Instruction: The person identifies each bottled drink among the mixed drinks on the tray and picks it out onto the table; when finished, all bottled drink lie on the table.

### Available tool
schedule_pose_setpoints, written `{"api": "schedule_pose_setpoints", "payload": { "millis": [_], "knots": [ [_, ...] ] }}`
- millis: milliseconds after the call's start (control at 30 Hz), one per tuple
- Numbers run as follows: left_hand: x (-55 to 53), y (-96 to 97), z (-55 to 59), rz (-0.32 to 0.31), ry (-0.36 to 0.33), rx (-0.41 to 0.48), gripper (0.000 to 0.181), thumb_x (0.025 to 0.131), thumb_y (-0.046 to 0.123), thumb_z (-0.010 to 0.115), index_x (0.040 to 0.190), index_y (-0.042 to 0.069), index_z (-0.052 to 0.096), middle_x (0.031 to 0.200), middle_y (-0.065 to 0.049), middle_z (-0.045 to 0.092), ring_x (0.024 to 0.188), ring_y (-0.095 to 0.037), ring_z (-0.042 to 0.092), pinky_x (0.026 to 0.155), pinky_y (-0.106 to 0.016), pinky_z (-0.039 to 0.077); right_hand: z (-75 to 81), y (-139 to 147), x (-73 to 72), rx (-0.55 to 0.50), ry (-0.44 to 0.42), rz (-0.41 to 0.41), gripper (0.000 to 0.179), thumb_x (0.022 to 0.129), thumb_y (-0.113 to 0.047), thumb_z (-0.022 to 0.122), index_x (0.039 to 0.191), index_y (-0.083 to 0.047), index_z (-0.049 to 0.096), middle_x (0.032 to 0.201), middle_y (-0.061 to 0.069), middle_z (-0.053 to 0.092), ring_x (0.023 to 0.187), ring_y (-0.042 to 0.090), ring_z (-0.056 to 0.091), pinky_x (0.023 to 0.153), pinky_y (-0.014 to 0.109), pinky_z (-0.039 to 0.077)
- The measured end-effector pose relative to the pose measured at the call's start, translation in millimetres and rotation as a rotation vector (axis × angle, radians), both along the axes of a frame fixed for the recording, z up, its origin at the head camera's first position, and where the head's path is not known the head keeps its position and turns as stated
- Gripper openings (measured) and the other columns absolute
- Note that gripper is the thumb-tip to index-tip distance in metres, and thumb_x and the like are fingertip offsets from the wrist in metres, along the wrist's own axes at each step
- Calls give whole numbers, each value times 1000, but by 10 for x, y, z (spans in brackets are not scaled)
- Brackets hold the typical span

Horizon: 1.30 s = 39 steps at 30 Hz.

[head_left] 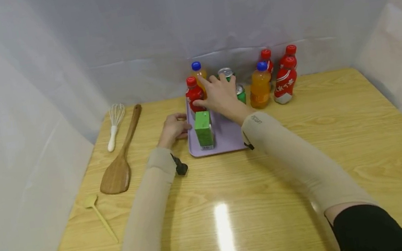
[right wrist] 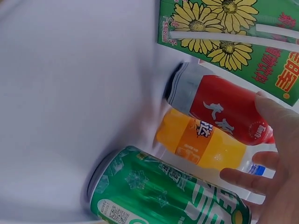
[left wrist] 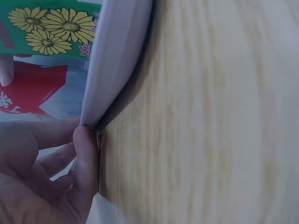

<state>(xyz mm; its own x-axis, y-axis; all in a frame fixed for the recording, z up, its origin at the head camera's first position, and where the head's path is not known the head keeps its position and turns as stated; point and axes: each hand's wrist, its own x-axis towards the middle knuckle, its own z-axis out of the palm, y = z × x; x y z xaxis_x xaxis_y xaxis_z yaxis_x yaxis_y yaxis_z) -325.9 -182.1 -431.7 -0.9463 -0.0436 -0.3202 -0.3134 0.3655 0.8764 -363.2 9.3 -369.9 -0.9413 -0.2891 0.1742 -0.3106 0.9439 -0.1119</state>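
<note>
While left hand (head_left: 174, 129) pinches tray (head_left: 228, 135), right hand (head_left: 221, 96) spreads above.

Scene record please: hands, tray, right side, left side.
left hand: grips purple tray at left rim
right hand: spread, thumb at red bottle, contact unclear
on tray: that red bottle, orange bottle, green carton, green can
partly hidden: second green can
right of tray: another orange bottle, three red bottles
left of tray: whisk, wooden spatula, yellow spoon

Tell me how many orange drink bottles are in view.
2. One orange bottle stands behind the red bottle on the tray; the other orange bottle is on the table, right of the green cans. The right hand could hide more.
</note>
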Motion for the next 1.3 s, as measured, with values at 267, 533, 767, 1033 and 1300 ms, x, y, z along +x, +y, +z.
{"api": "schedule_pose_setpoints", "payload": {
  "millis": [267,533,767,1033,1300],
  "knots": [
    [-4,-1,-2,4,2,-2,57,98,-1,65,153,2,51,138,-24,66,108,-27,70,88,-30,65,-32,-68,-48,18,-24,-14,99,88,-82,60,168,-34,26,157,9,52,149,40,37,125,77,21],
    [-6,1,16,5,11,-16,55,98,-1,65,151,1,53,136,-24,67,105,-26,70,77,-24,64,-12,-86,-70,-32,-30,-11,93,89,-76,65,165,-32,35,156,6,55,139,35,44,122,69,31],
    [-9,6,10,15,16,-25,54,97,-1,65,150,3,55,133,-24,68,96,-20,68,65,-19,60,-32,-103,-39,-89,15,31,82,88,-70,72,155,-28,52,151,5,60,131,33,47,115,64,36],
    [-17,19,-8,21,36,-20,56,93,-3,66,148,2,56,120,-21,69,85,-14,65,59,-17,58,-31,-84,10,-119,70,84,79,89,-64,76,154,-27,53,147,3,67,139,34,49,119,64,34],
    [-20,7,-29,26,23,-24,55,95,-1,66,149,3,56,132,-23,67,95,-20,68,64,-19,60,13,-50,65,-256,53,143,76,90,-53,80,155,-27,52,131,5,75,107,27,68,89,41,56]
  ]
}}
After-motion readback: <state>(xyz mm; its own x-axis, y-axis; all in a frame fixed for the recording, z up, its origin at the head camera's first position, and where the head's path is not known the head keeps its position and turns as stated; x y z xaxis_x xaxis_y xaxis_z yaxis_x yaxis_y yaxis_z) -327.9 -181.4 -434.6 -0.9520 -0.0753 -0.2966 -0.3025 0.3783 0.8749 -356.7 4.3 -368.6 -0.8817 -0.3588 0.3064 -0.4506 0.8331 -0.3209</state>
